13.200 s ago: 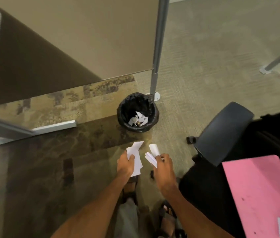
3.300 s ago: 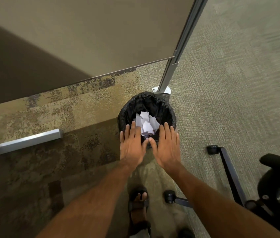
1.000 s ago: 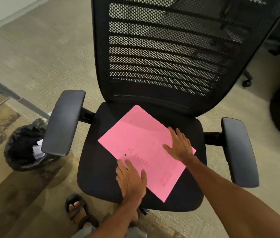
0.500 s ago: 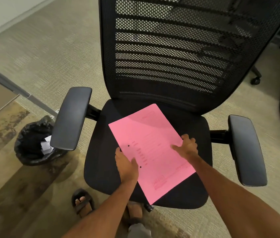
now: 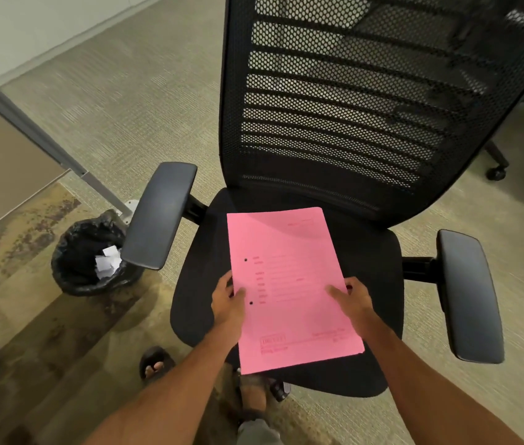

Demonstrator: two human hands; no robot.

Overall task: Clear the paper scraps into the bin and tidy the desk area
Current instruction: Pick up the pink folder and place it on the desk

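Over a black chair seat [image 5: 373, 252], both hands' fingers [image 5: 238, 295] grip a pink punched folder [image 5: 289, 284].

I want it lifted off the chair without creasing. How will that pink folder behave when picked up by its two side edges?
The pink folder looks thin and flat on the chair seat, so probably light and likely to sag in the middle. The left hand and right hand grip opposite edges, which should limit drooping. Any loose sheets inside could slide out if tilted.

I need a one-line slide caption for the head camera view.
Both hands, left hand and right hand, grip a pink folder over the office chair; the bin holds paper scraps.
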